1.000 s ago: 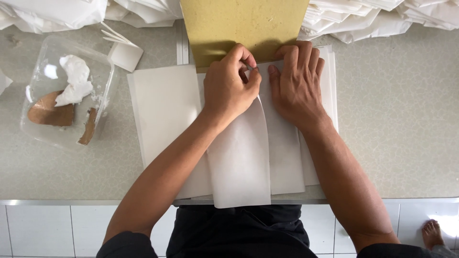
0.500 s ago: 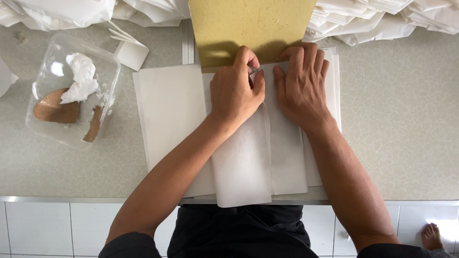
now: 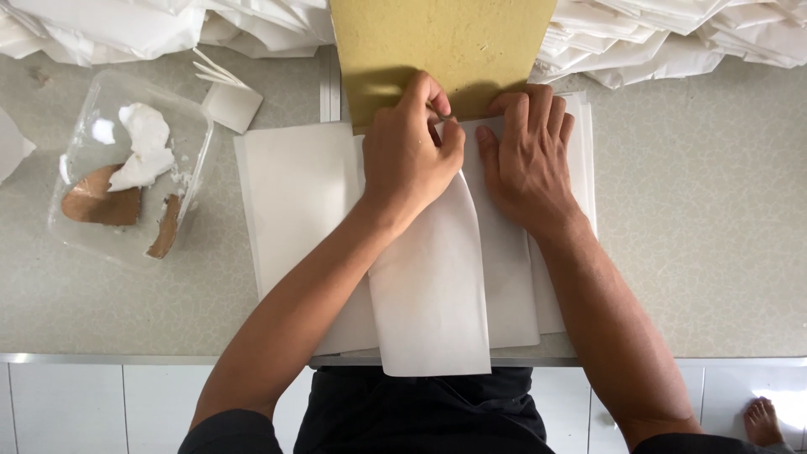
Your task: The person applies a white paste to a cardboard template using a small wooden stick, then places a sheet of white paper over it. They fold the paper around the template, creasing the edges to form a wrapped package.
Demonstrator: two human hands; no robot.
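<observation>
Pinching the far edge of the folded white sheet (image 3: pixel 429 286) at table centre with left hand (image 3: pixel 408 160), fingertips clamped together; pressing flat beside it with right hand (image 3: pixel 525 164), fingers spread. Better keeping the crease aligned and thumb pressure even. Crowding just beyond: yellow board (image 3: pixel 441 42); left, clear tub (image 3: pixel 126 176); far, paper piles (image 3: pixel 689 42).

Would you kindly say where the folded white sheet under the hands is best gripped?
Grip the folded sheet by its near edge, coming from the person's side: that end overhangs the counter rim, free above and below, while both hands pin the far end.
</observation>
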